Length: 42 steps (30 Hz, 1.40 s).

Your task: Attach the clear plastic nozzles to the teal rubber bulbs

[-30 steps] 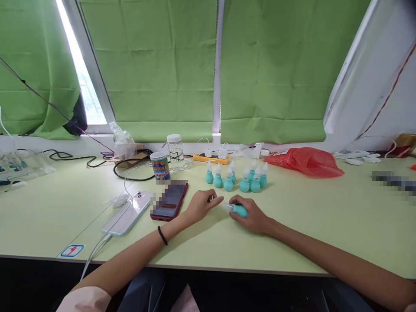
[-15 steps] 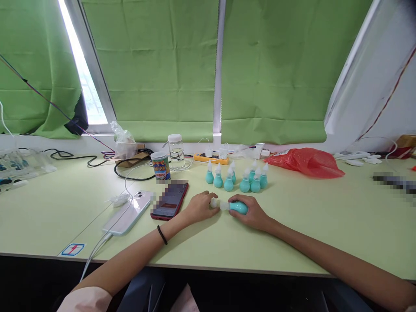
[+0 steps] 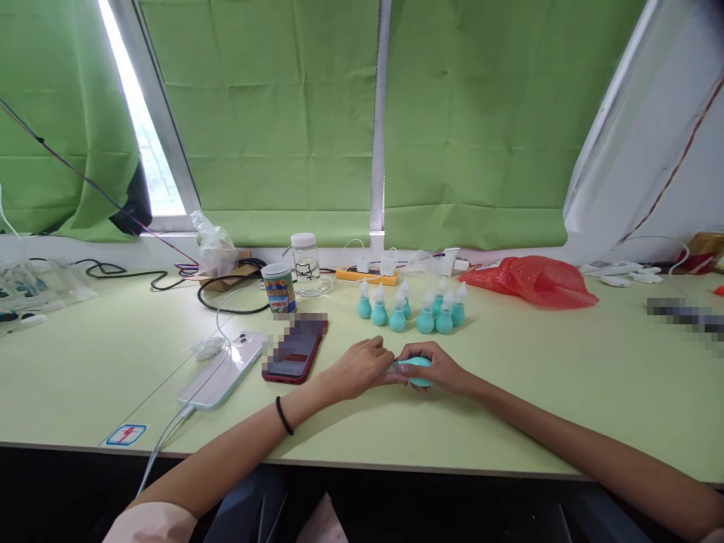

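Note:
In the head view my right hand (image 3: 435,367) is closed round the teal bulb (image 3: 417,371) of a nasal aspirator, which lies sideways just above the table. My left hand (image 3: 365,368) is closed about the aspirator's nozzle end, and its fingers hide nearly all of the clear tip. Both hands almost touch. Beyond them stand several more teal bulb aspirators (image 3: 397,318), upright with clear tips pointing up, in two loose groups.
A dark phone in a red case (image 3: 295,348) and a pale phone (image 3: 225,369) with a white cable lie left of my hands. Farther back are a printed can (image 3: 279,290), a clear jar (image 3: 306,268), an orange power strip (image 3: 367,277) and a red plastic bag (image 3: 529,281).
My left hand has slid right and closed over the clear nozzle, which showed between the hands before. The bulb has tilted slightly in my right hand, which stays in nearly the same place.

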Tool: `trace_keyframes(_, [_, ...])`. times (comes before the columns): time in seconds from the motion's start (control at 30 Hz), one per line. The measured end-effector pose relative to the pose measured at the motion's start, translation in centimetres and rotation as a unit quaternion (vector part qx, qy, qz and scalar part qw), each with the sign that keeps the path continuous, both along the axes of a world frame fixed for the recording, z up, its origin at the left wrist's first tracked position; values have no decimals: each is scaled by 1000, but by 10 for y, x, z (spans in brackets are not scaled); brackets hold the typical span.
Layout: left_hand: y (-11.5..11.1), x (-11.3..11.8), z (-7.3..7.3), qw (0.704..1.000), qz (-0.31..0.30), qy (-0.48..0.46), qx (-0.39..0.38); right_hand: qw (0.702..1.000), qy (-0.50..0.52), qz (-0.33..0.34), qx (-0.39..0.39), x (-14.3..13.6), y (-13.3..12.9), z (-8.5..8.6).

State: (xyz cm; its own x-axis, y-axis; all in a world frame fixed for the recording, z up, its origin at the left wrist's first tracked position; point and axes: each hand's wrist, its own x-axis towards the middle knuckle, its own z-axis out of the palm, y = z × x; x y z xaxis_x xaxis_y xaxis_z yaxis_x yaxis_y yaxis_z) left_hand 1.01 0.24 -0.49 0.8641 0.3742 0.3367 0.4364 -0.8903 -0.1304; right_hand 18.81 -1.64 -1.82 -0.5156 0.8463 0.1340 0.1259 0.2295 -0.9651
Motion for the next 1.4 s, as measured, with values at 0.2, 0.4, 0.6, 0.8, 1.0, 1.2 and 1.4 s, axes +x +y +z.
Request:
trace_keyframes(0.2, [-14, 2, 3, 995, -63, -22, -77, 992, -7, 89, -85, 8, 1, 10])
trace_keyframes(0.4, [-24, 6, 4, 986, -107, -42, -122, 972, -39, 166, -160, 17, 8, 12])
trace_keyframes(0.6, [-21, 1, 5, 984, -90, -49, -145, 985, 15, 116, -130, 40, 26, 13])
trace_keyframes(0.8, [-6, 0, -6, 970, 2, -149, -195, 994, 14, -88, 67, 49, 43, 13])
trace_keyframes(1.0, [-2, 3, -10, 961, 26, -206, -183, 940, -114, -218, 235, 48, 47, -1])
trace_keyframes(1.2, [-3, 2, -10, 953, 52, -238, -183, 892, -188, -226, 342, 46, 43, -2])
trace_keyframes(1.4, [-7, 5, -9, 908, 38, -287, -302, 824, -139, -244, 493, 34, 20, 6])
